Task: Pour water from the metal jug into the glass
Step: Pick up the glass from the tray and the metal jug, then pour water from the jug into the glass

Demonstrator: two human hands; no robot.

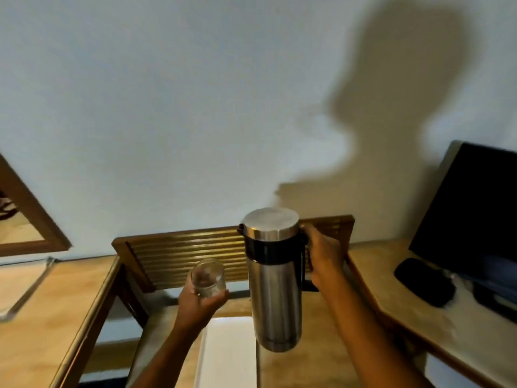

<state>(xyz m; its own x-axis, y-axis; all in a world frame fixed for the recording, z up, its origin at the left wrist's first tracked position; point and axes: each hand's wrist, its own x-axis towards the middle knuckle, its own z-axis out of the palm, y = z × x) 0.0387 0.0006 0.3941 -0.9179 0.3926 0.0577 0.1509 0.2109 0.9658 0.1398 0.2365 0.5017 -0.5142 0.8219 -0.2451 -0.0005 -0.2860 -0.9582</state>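
A tall steel jug (275,292) with a black collar and a flat metal lid hangs upright in the air, its spout on the left. My right hand (321,256) grips its handle on the right side. To the jug's left, my left hand (200,302) holds a clear glass (207,277) from below, lifted off the table and tilted a little toward me. I cannot tell whether there is water in the glass. No water is flowing between jug and glass.
A white rectangular tray (226,357) lies on the low wooden table (293,365) under the jug. A slatted wooden back panel (181,256) stands behind. A desk on the right carries a dark monitor (472,214) and a black object (423,281). Another wooden surface (50,317) lies at the left.
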